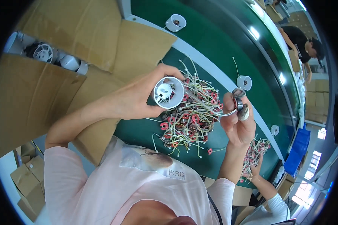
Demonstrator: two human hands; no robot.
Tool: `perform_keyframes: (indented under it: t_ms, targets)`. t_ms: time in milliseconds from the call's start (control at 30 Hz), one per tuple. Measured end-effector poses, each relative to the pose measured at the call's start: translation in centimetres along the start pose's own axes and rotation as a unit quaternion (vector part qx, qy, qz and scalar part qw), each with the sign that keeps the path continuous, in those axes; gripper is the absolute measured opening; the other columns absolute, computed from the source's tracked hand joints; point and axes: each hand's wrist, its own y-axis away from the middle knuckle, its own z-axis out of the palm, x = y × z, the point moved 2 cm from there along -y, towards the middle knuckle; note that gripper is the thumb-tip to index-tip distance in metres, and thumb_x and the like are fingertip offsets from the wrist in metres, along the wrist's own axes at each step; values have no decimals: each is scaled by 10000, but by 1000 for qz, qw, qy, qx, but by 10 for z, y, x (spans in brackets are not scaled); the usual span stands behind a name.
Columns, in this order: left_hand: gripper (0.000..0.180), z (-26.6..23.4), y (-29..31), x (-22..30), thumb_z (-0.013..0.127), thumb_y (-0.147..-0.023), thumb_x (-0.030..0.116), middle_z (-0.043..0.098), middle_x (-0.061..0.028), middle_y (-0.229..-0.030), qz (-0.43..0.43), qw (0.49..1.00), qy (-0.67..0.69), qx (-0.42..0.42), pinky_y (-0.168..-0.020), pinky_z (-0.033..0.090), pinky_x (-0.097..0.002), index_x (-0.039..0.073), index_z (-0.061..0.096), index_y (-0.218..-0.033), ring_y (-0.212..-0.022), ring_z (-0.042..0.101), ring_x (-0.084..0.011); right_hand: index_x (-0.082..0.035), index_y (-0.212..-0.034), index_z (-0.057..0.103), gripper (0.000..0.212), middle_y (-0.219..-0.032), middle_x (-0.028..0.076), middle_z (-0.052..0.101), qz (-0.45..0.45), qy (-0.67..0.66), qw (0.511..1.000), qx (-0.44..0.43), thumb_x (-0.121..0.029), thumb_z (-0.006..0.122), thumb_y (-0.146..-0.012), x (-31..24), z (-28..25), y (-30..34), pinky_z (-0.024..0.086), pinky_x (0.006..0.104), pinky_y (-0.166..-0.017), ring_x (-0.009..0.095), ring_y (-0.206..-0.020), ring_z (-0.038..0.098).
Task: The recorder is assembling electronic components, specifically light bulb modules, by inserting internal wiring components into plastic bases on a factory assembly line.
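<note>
My left hand (139, 92) is closed around the side of a white round plastic fan housing (164, 91). Its open end faces up and shows a central hub and spokes. Raised over the table to the right, my right hand (238, 129) pinches a small motor stator (238, 104) between its fingers, and pale lead wires trail off it to the left. Some of its fingertips look covered. Between the hands lies a tangled heap of wired stators (193, 112) with red and dark cores, on a green surface. Housing and stator are apart.
White housings (175, 23), (244, 82) stand along the green conveyor (214, 35) beyond a pale rail. At left, a cardboard box (60, 28) holds more white parts. A co-worker's arm (264, 183) reaches a second stator heap (253, 157) at right. Another person (300, 43) stands across the conveyor.
</note>
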Motion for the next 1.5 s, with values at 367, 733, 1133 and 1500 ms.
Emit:
perform_keyframes:
  t_ms: [367,733,1133,1500]
  targets:
    - [556,-20,17,-25,632,-633,-58,506,-117,-1158,-28,997,-20,74,-903,408,-333,47,466,-1153,-1046,519,-219,42,-1244,370,499,-1043,132,507,-364,547,576,485,-250,562,-889,0,-32,136,407,448,-834,206,-872,526]
    - [555,81,-53,41,715,-571,67,501,-141,-1178,275,918,-175,-226,-936,362,-420,67,513,-1088,-1102,466,-344,58,-1139,393,251,-1112,203,515,-337,564,354,665,-70,417,-924,71,-55,223,420,378,-886,267,-1018,533]
    - [604,296,-259,-31,678,-687,367,554,-133,-1068,54,904,-30,-423,-810,422,-299,55,485,-1168,-956,545,-236,35,-1124,444,237,-1007,125,544,-390,409,379,733,-94,432,-925,88,-69,229,394,349,-912,190,-981,522]
    - [659,261,-217,-43,694,-668,362,594,-132,-1017,66,839,-43,-539,-786,440,-310,38,457,-1191,-919,571,-220,40,-1140,441,258,-1009,96,548,-450,221,465,730,-92,464,-920,65,-97,211,445,254,-812,152,-916,564]
